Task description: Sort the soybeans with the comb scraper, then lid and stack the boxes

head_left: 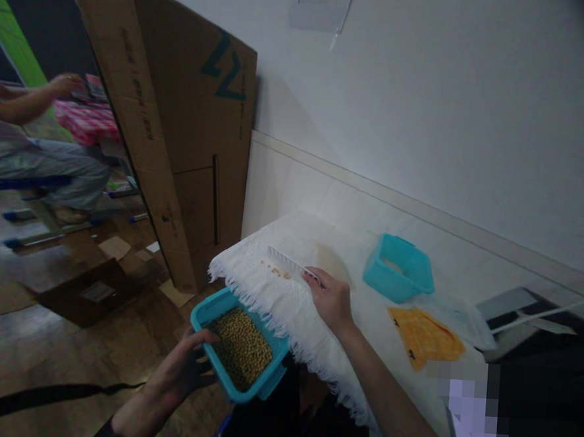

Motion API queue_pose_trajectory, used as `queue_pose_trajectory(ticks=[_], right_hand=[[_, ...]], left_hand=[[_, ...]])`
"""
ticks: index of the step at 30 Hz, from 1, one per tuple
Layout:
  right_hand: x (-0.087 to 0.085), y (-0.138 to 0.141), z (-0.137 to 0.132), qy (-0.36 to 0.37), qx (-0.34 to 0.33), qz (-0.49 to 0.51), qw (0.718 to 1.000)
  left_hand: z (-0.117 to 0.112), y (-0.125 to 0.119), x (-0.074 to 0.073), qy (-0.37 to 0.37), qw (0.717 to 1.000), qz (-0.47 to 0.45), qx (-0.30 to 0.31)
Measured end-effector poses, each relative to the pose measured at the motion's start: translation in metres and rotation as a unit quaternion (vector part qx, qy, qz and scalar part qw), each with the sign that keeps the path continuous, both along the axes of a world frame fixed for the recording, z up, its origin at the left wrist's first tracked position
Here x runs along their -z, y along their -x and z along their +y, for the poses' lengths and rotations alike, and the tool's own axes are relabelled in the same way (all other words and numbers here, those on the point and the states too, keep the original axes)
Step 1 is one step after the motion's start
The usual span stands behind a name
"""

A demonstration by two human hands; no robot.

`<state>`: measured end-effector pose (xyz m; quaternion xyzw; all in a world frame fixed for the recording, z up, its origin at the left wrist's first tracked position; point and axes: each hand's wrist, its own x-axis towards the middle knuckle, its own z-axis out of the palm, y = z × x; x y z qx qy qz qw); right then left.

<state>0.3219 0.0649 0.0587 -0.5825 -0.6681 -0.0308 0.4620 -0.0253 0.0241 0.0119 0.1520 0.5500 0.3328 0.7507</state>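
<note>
My left hand grips the side of a blue plastic container, thumb over its rim. Yellow beans lie in it beside smaller, darker green ones. The container hangs just below the fringed edge of a white cloth. Pinched in my right hand is a white comb, held low over the cloth. A few loose beans lie along the comb on the near side. Farther back on the cloth is a pale, grain-like patch.
A second blue container stands at the back of the table, with an orange packet in front of it. A tall cardboard box rises at the left. Beyond it, another person's hand works at a checked cloth.
</note>
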Motion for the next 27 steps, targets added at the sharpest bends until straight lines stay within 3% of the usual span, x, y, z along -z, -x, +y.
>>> queue_pose_trajectory(ticks=[8,15,19,27], right_hand=[[0.004,0.007,-0.018,-0.016,-0.009,0.021,1.0],[-0.009,0.019,0.005,0.014,0.02,0.021,0.999],[-0.011,0.032,0.014,0.051,0.001,0.003,0.999],[-0.011,0.032,-0.002,0.037,-0.044,-0.002,0.998]], left_hand=[[-0.002,-0.003,-0.008,-0.015,1.0,0.027,-0.003],[-0.004,-0.005,-0.013,-0.007,1.0,0.029,-0.006],[-0.003,-0.006,-0.013,-0.016,1.0,0.025,0.0],[-0.004,-0.006,-0.015,-0.017,1.0,0.025,0.005]])
